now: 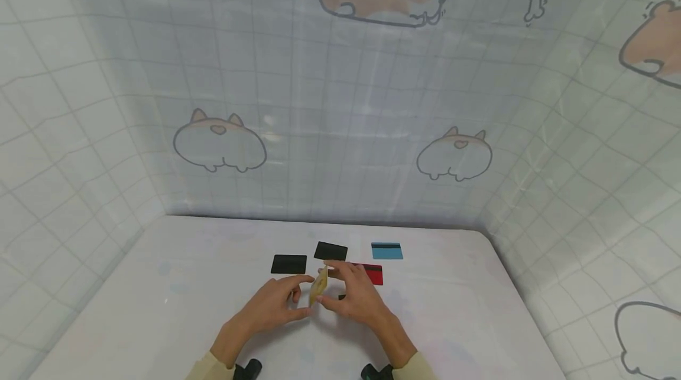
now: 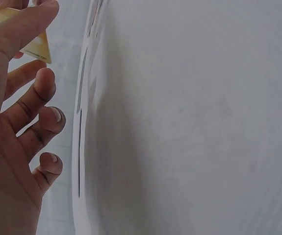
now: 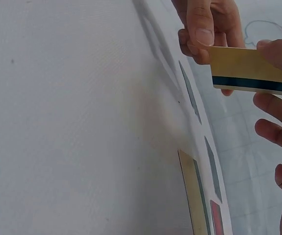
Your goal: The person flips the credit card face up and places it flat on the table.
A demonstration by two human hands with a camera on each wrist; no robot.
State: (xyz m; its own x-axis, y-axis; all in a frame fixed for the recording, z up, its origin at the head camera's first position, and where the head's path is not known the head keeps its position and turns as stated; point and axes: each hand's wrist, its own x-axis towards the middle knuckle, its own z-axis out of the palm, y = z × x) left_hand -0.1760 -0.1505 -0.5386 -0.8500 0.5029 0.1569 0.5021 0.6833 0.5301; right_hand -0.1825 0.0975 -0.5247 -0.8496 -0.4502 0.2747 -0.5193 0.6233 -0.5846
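"Firstly, what kind of surface, and what kind of room?"

"A white table (image 1: 159, 309), with rounded far corners and faint patches of colour. On three sides of it, grey-white hangings (image 1: 340, 78) with a pattern of squares, drawn dogs (image 1: 219, 146) and drawn bones (image 1: 536, 0)."

"And lying on the table, counted one by one?"

"Five cards. Two black cards (image 1: 289, 264), one blue card (image 1: 387, 253) with a dark stripe, one red card (image 1: 376, 276) partly behind the right hand (image 1: 353, 300), and one gold card (image 3: 193, 196), also striped, clearly visible only from the right wrist."

"Held, how many?"

"Only one: the yellow card (image 3: 243, 63), raised above the table between the two hands, almost edge-on in the head view, with a dark stripe along its lower part."

"Held by both?"

"By the right hand, surely, pinched between thumb and fingers. Left hand (image 1: 273, 306) at the opposite end, thumb and index finger spread; gripping or only touching, impossible to tell."

"And at the wrists?"

"Two pale yellow sleeves (image 1: 208, 366), two black devices (image 1: 247, 370)."
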